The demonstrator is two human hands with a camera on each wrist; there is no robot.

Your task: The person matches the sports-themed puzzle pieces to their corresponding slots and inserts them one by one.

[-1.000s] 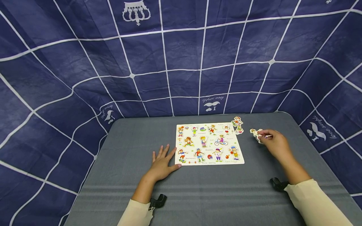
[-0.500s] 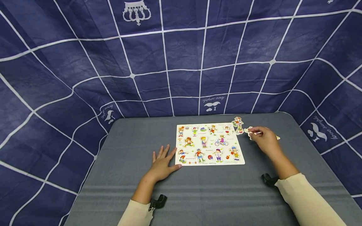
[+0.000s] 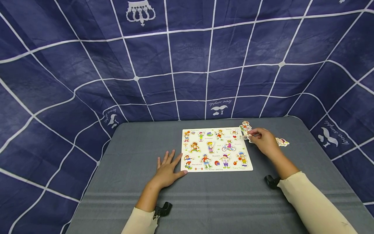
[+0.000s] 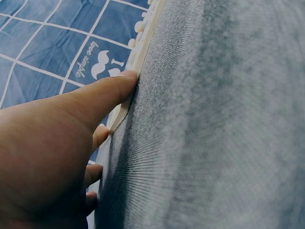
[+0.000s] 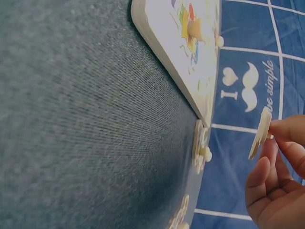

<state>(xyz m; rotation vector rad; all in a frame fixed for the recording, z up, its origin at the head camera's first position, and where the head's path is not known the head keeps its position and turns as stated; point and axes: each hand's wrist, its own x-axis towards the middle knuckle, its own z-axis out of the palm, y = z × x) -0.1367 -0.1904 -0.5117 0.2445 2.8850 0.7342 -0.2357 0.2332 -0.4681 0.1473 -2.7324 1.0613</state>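
Leftward goes the right hand (image 3: pixel 264 143) since the earlier head frames, bringing a thin cut-out piece (image 5: pixel 259 135) toward the upper right corner of the puzzle board (image 3: pixel 197 160), so that the loose piece (image 3: pixel 281 142) at centre right now lies uncovered on the table (image 3: pixel 216 201). At the right of the right wrist view the held piece tilts nearly edge-on, apparently lifted; the head view mostly hides it behind the fingers. It looks like light, stiff, fairly smooth wood, fragile perhaps only at narrow outline parts, and its small knob (image 5: pixel 270 137) seems the surest hold. Right-hand fingers pinch close together near that knob, barely parted. Left of the board, the left hand (image 3: pixel 166 172) has its fingers spread wide, gripping nothing, the thumb touching the lower edge near the lower left corner
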